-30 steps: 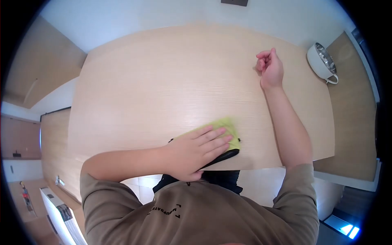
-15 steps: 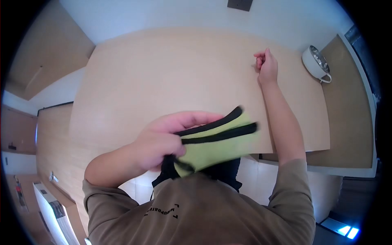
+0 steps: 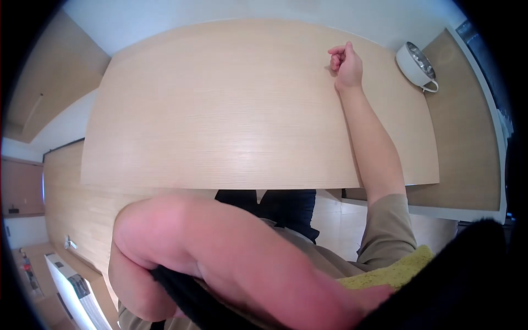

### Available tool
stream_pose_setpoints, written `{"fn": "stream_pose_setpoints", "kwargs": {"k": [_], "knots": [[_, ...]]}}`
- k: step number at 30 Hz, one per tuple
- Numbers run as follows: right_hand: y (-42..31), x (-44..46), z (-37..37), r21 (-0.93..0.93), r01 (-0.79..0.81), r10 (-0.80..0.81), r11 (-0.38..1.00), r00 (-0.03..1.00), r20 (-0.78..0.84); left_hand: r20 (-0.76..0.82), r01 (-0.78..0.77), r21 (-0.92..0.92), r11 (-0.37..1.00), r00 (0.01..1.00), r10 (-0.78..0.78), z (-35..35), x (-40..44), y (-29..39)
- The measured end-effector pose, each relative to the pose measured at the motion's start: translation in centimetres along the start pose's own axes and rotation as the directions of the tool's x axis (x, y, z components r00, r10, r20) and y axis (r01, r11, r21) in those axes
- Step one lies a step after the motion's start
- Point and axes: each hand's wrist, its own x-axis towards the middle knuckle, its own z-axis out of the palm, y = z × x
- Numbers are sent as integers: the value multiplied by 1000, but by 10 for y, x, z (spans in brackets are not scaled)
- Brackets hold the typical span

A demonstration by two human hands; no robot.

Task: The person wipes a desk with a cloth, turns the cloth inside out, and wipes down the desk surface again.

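Very close to the camera, my left hand [image 3: 322,291] and arm fill the lower part of the view, partly cut off by the bottom edge. It grips a yellow-green cloth [image 3: 390,269] with thick black edging; most of the cloth is hidden or out of frame. On the far right part of the wooden table [image 3: 220,110] rests my right hand [image 3: 347,67], its side down, fingers curled in and thumb up. Nothing shows in it. The forearm lies along the tabletop.
A white pot with a metallic inside and a handle [image 3: 415,66] stands at the table's back right, beside a wooden panel [image 3: 467,126]. Behind the table is a pale wall. A white appliance-like object [image 3: 69,291] is at the lower left.
My left hand has lifted the cloth off the table and brought it up close to the camera, towards the lower right. My right hand keeps its place on the table; the view has shifted slightly.
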Motion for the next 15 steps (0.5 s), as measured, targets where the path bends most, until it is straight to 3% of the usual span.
{"fn": "stream_pose_setpoints", "kwargs": {"k": [2, 7, 9, 10, 12, 15], "knots": [[-2, -2, 0, 9, -34, 34, 999, 999, 2, -16, 33, 46, 998, 999, -32, 6, -9, 3], [-4, -9, 4, -44, 16, -18, 999, 999, -30, -200, 338, 231, 912, 934, -296, 17, -19, 16], [-5, -16, 12, -195, 84, -100, 977, 992, -76, -288, 444, 328, 834, 888, -359, 23, -16, 20], [-6, -21, 17, -269, 113, -144, 956, 985, -96, -215, 344, 194, 919, 929, -302, 15, -16, 14], [-16, -33, 26, -205, 116, -127, 972, 991, -43, -100, 168, -73, 983, 980, -175, -1, -14, 4], [-42, -57, 28, -7, 18, -17, 1000, 994, 112, -200, 31, -190, 981, 977, -69, -31, -15, -6]]}}
